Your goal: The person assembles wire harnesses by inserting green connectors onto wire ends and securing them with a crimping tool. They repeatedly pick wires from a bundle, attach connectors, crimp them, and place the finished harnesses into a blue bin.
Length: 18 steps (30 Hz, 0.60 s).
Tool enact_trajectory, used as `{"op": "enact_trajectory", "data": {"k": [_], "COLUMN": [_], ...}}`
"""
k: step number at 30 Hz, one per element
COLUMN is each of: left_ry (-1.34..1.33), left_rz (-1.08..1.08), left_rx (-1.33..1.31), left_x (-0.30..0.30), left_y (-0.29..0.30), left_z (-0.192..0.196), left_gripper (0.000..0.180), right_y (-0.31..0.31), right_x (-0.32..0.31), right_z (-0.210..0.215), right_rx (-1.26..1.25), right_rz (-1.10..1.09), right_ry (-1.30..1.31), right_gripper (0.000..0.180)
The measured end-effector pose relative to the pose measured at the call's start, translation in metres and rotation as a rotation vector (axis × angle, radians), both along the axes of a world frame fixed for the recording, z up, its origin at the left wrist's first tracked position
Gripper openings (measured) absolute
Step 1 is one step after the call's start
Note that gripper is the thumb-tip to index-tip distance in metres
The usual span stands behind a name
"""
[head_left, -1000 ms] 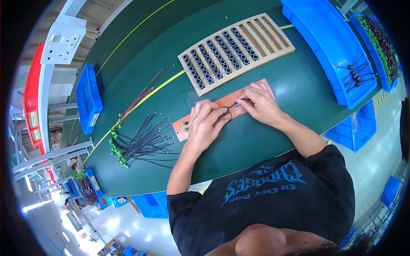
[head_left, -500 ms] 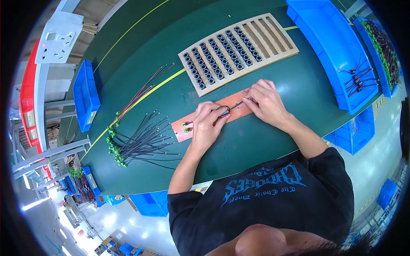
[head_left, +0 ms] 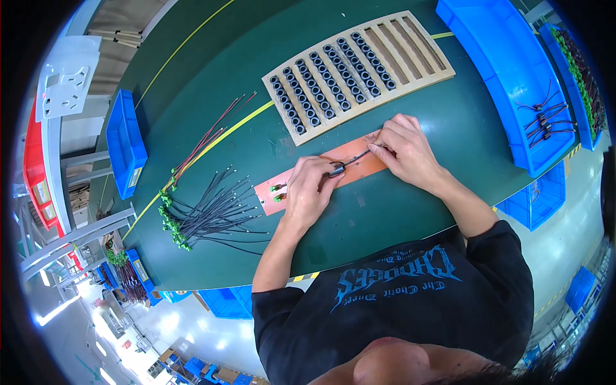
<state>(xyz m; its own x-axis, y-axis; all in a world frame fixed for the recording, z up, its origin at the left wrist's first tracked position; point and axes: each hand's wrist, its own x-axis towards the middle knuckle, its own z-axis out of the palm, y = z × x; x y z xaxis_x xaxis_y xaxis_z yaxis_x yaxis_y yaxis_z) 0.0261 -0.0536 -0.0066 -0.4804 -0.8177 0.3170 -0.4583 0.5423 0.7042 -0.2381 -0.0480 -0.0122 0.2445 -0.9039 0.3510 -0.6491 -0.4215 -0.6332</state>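
My left hand [head_left: 308, 189] pinches a small black ring core [head_left: 337, 169] between thumb and fingers. From the core a dark wire [head_left: 357, 158] runs to my right hand [head_left: 409, 152], whose thumb and fingers close on its other end. Both hands are over a long copper-coloured board [head_left: 366, 168] lying on the green table. Two small green connectors [head_left: 278, 188] rest at the board's left end, beside my left wrist. Whether the wire winds round the core is hidden by my fingers.
Beyond the board lies a wooden tray [head_left: 359, 108] with rows of black ring cores. Black wires [head_left: 208, 208] with green ends fan out at left, near several red wires [head_left: 204, 142]. A blue bin [head_left: 491, 54] at right holds several wired cores; a smaller blue bin [head_left: 126, 144] stands far left.
The wire between my hands looks straighter, and the core shows a little more at my left fingertips. My right hand has shifted slightly to the right. The whole view has turned slightly.
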Motion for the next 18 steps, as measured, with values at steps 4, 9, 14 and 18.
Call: {"op": "enact_trajectory", "data": {"k": [4,9,14,18], "left_ry": [0.023,-0.009,-0.027,-0.026], "left_rz": [0.062,0.042,0.044,0.027], "left_rx": [0.133,0.142,0.136,0.117], "left_x": [-0.002,-0.002,-0.003,-0.006], "left_y": [0.004,0.001,-0.001,-0.003], "left_z": [-0.010,-0.014,-0.016,-0.014], "left_gripper": [0.044,0.045,0.044,0.043], "right_y": [-0.001,-0.001,-0.001,-0.001], "right_x": [-0.003,-0.008,-0.011,-0.012], "right_z": [0.000,-0.001,0.001,-0.002], "right_rx": [0.002,0.018,0.030,0.023], "right_rz": [0.000,0.004,0.007,-0.005], "right_ry": [-0.022,-0.043,-0.063,-0.081], "right_gripper": [0.010,0.010,0.011,0.013]}}
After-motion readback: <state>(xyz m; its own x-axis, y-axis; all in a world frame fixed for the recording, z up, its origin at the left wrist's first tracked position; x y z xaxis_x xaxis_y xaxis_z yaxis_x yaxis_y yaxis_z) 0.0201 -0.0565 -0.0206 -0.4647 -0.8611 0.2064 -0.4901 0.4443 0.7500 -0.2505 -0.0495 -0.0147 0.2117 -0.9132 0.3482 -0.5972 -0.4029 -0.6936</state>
